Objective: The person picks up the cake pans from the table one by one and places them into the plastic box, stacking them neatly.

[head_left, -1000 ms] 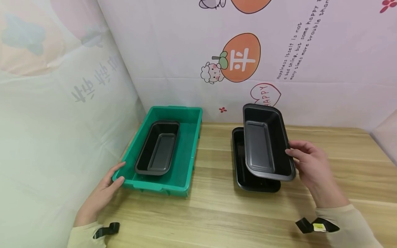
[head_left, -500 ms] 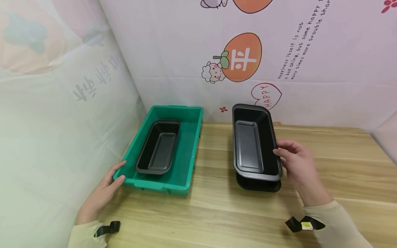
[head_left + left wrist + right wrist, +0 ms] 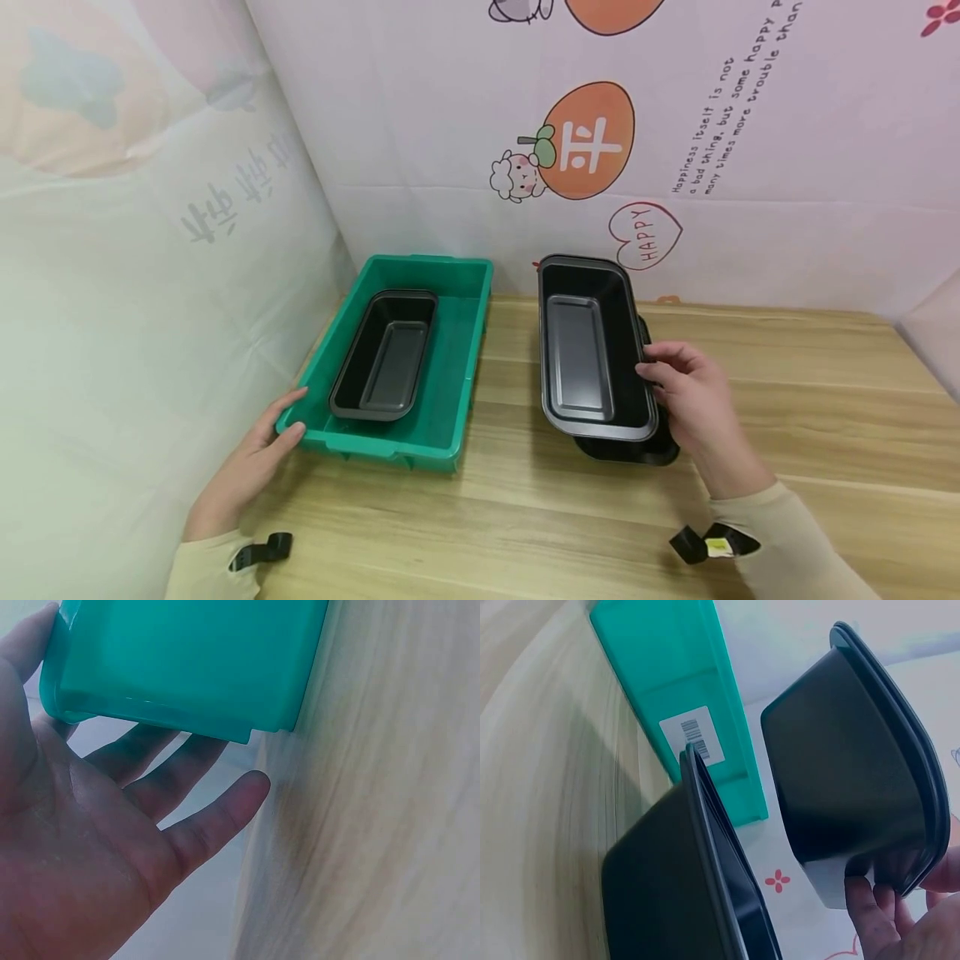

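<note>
My right hand (image 3: 697, 408) pinches the right rim of a dark loaf pan (image 3: 592, 358), thumb inside and fingers beneath the lip. It is raised above a second loaf pan (image 3: 630, 451), which sits on the table mostly hidden under it. The right wrist view shows a gap between the held pan (image 3: 847, 765) and the lower one (image 3: 660, 877). With thumb and fingers on either side, my left hand (image 3: 243, 475) holds the near-left corner of a green plastic tray (image 3: 459, 375). Another loaf pan (image 3: 390, 367) lies inside that tray, toward its left side.
Everything stands on a wood-grain table (image 3: 480, 533). A printed cloth (image 3: 420, 125) rises behind it, and a pale cloth (image 3: 150, 333) borders the left side close to the tray. A barcode label (image 3: 693, 737) is on the tray's side.
My right hand has carried the held loaf pan leftward, from the right part of the lower pan to overlapping its left edge. The left hand and the tray have stayed put.
</note>
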Tool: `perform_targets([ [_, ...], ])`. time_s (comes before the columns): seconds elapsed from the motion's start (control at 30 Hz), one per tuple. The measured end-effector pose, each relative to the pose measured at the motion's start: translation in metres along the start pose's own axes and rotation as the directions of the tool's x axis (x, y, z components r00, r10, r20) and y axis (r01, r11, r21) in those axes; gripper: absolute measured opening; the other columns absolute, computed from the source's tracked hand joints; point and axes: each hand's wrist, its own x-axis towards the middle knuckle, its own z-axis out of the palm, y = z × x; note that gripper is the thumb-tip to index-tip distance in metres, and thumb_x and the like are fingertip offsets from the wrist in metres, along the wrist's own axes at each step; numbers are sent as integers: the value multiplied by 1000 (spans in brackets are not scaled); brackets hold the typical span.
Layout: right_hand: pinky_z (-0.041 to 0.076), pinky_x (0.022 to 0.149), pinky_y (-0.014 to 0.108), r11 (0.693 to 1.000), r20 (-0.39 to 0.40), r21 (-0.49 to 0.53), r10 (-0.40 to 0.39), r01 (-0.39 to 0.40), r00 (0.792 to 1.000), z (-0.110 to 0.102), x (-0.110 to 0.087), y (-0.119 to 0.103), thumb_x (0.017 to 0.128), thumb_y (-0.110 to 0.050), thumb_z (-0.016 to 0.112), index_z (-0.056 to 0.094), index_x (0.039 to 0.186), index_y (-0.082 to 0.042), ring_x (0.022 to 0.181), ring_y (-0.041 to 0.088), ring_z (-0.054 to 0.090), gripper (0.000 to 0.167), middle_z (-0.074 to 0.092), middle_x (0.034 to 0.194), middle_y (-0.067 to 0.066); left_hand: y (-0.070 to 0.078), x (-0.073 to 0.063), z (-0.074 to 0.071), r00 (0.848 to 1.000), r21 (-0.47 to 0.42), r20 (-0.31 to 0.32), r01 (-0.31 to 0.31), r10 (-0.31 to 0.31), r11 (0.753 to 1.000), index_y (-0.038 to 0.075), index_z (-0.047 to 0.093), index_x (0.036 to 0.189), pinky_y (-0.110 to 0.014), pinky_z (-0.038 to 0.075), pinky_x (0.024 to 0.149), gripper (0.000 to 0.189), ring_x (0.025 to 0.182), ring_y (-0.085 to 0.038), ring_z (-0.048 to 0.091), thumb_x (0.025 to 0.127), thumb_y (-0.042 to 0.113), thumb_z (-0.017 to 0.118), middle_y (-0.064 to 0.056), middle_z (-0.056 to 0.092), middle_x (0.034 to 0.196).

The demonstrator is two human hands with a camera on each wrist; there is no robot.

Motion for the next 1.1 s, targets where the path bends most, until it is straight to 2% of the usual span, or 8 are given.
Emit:
perform_targets([
  [0.2, 54, 61, 24, 1000, -8, -11, 5, -5, 1000, 6, 0, 2, 87, 9, 66, 65, 95, -6, 73, 12, 63, 17, 61, 88, 0, -3, 2, 0, 1000, -3, -8, -25, 25, 1000, 23, 19, 158, -73, 16, 103, 56, 143, -47, 4, 107, 23, 43, -20, 7, 161],
  [0.43, 52, 61, 24, 999, -36, -44, 25, -27, 999, 15, -1, 1, 86, 9, 67, 65, 96, -6, 73, 12, 61, 18, 59, 88, 0, -3, 2, 1, 1000, 2, -7, -14, 14, 1000, 26, 19, 158, -73, 17, 102, 56, 143, -48, 4, 107, 25, 43, -19, 7, 161],
  [0.7, 54, 62, 26, 997, -12, -71, 19, -20, 1000, 26, 0, 0, 86, 7, 68, 64, 98, -5, 77, 15, 60, 16, 59, 89, 1, -2, 2, -1, 1000, 8, -4, -4, 4, 1000, 28, 19, 158, -75, 18, 101, 56, 142, -50, 5, 107, 26, 44, -18, 7, 161],
  [0.93, 48, 58, 20, 997, -2, -80, -7, 7, 1000, 44, 0, -3, 86, 9, 66, 64, 95, -5, 74, 12, 56, 16, 58, 86, 0, -6, 3, -2, 1000, 7, -7, -26, 26, 1000, 26, 20, 157, -72, 19, 102, 56, 142, -48, 6, 107, 24, 43, -19, 8, 161],
  [1.1, 48, 59, 21, 996, 10, -87, -6, 7, 1000, 58, -2, -3, 85, 9, 66, 63, 93, -5, 73, 11, 56, 16, 58, 85, 1, -5, 3, 0, 1000, 6, 0, -22, 22, 1000, 26, 19, 158, -73, 19, 102, 56, 143, -48, 5, 107, 25, 43, -19, 7, 161],
])
